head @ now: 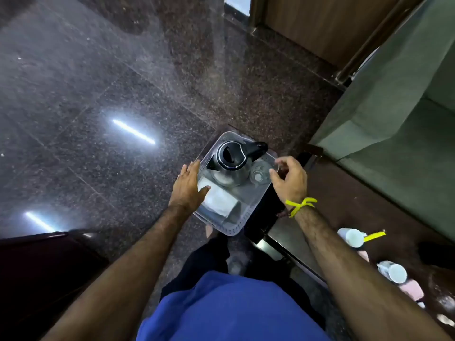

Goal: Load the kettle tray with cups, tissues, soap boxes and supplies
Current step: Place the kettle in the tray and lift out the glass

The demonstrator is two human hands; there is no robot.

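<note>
A translucent grey tray [237, 228] sits low in front of me. On it stand a steel kettle [230, 166] with a black lid and handle, one clear glass cup [258, 175] beside the kettle, and a white tissue pack [219, 199]. My left hand [188, 187] lies flat along the tray's left rim, fingers straight, thumb resting on the tissue pack. My right hand [290, 179] hovers at the tray's right rim, fingers curled around what looks like a second clear glass cup [277, 166], mostly hidden by the fingers.
A dark glossy table [344, 217] runs along the right, carrying white bottles [352, 237], a yellow item [374, 235] and pink packets [411, 290]. A green sofa [394, 114] stands behind it. A wooden door [320, 25] is at the top, dark furniture [37, 267] at lower left.
</note>
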